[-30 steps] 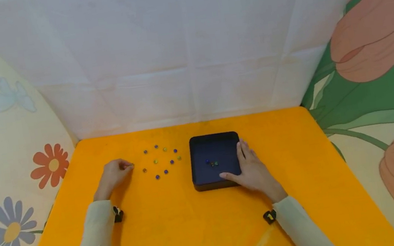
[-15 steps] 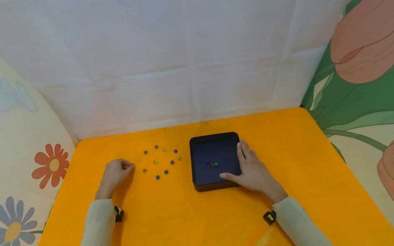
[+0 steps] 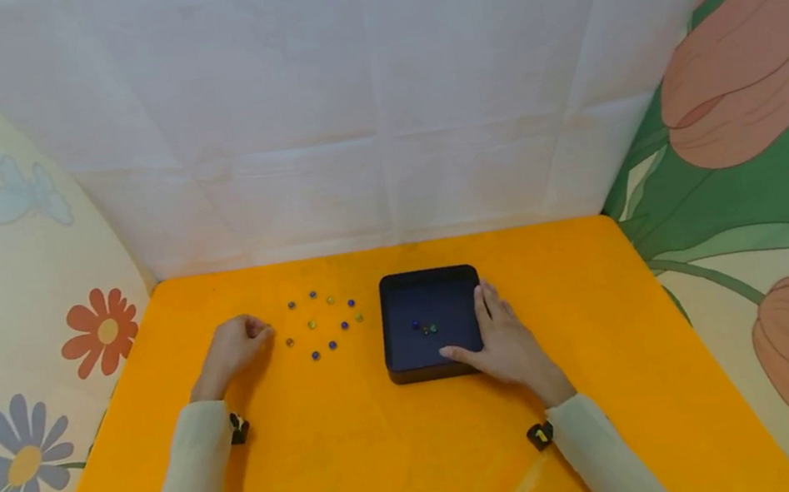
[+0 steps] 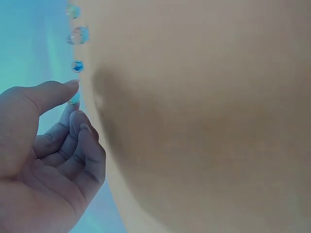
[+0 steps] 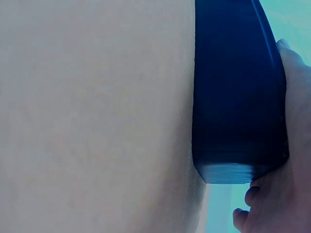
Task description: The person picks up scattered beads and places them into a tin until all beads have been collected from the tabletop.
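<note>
In the head view my left hand [image 3: 233, 349] is just left of a loose scatter of small glass marbles. Thumb and forefinger pinch a pale marble [image 4: 74, 99], best seen in the left wrist view; the other fingers are curled in. Among the marbles on the cloth, an amber marble [image 3: 290, 342] lies nearest that hand. My right hand [image 3: 508, 341] holds a square black tray [image 3: 428, 373] by its near right corner, thumb over the front rim and fingers along the right side. Inside the tray sit a blue marble [image 3: 416, 324], a green marble [image 3: 433, 328] and a brownish one.
An orange cloth [image 3: 365, 469] covers the table. Blue marbles [image 3: 316, 355] and yellow marbles [image 3: 311, 325] lie between the left hand and the tray. A white backdrop [image 3: 376, 114] stands behind, with flower-printed panels at both sides.
My left hand has shifted very slightly to the right, its fingertips nearer the scattered marbles. The right hand and the tray have stayed in place.
</note>
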`<state>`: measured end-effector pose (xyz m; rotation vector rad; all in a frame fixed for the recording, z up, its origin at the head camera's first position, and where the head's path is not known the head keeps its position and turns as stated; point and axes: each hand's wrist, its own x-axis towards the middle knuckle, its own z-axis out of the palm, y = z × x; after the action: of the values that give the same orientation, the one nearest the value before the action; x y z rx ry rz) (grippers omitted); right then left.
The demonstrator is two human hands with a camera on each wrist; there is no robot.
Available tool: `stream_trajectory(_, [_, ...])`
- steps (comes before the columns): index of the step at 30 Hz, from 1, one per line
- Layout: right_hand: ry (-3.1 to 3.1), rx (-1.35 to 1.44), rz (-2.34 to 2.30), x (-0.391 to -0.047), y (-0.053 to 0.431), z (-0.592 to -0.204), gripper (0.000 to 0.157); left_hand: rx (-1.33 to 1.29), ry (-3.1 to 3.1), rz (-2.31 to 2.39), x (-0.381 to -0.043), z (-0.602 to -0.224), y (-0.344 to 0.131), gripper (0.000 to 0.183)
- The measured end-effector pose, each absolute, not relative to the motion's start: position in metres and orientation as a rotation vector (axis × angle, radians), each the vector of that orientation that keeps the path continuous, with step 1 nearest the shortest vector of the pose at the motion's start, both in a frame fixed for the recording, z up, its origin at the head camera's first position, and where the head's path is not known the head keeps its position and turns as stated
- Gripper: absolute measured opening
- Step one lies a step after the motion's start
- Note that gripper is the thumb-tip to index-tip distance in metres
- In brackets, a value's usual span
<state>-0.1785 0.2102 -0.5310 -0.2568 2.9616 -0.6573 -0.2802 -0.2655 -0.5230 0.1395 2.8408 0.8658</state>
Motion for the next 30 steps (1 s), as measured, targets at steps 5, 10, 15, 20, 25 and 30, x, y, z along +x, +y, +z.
stream_trajectory(5, [2.965,-0.257,-0.656,-0.178,0.210,-0.531,0.128,0.214,2.855,0.854,-0.281,-0.516,-0.258,0.034])
stream_trajectory(10, [2.964,-0.260,-0.659,-0.178,0.210,-0.530,0.129,0.245,2.849,0.853,-0.283,-0.510,-0.250,0.035])
stream_trajectory(15, [2.958,-0.250,-0.646,-0.179,0.210,-0.531,0.130,0.259,2.846,0.850,-0.285,-0.504,-0.239,0.035])
stream_trajectory(20, [2.951,-0.241,-0.661,-0.178,0.210,-0.531,0.129,0.283,2.833,0.861,-0.286,-0.498,-0.227,0.036])
stream_trajectory(25, [2.956,-0.238,-0.660,-0.179,0.210,-0.533,0.129,0.287,2.805,0.898,-0.287,-0.494,-0.217,0.035])
stream_trajectory(30, [2.958,-0.246,-0.652,-0.179,0.210,-0.534,0.129,0.304,2.809,0.915,-0.289,-0.491,-0.206,0.034])
